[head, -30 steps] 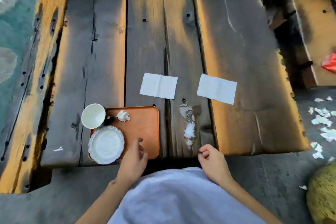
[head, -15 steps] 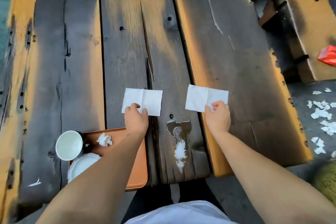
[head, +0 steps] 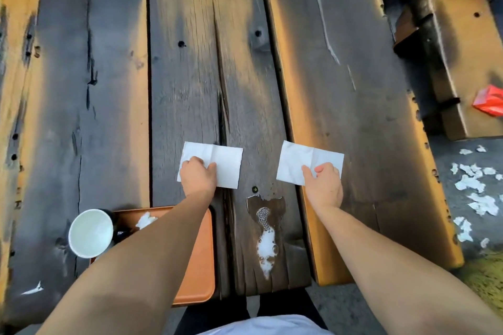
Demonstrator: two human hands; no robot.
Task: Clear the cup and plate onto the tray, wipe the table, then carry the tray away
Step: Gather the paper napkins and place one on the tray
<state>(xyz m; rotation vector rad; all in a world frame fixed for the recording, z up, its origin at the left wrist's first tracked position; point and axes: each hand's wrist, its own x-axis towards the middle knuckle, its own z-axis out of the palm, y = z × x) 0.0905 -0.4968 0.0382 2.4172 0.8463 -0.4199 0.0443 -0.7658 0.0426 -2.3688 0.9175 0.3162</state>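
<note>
Both hands now reach forward over the dark wooden worktop (head: 340,84), each on its own white paper napkin; a second ago they hung back at the near edge, close to the body, holding nothing. The left hand (head: 197,178) grips the near corner of the left napkin (head: 220,163), fingers curled over the paper. The right hand (head: 324,185) pinches the near edge of the right napkin (head: 302,163) between thumb and fingers. Both napkins lie flat on the wood, not yet lifted.

Nearest the body, under and just left of the left forearm, sits the orange tray (head: 196,266). On it a white cup (head: 91,232) stands at the far left corner, and a crumpled scrap of tissue (head: 145,220) lies just beside the forearm. The plate is hidden by that arm, so its place cannot be confirmed now; a second ago it sat on the tray. Clearing looks finished.

Between the two forearms, nearer than the napkins, a foamy white spill (head: 265,239) pools on the wood. With paper now in hand, wiping that spill is probably the next step, and carrying the tray comes after.

Right of the right hand, beyond the worktop's edge, torn white paper scraps (head: 473,193) litter the ground. Farther off on that side, a red packet (head: 490,102) rests on a wooden bench (head: 457,57).

No brand, label or writing can be read anywhere.
</note>
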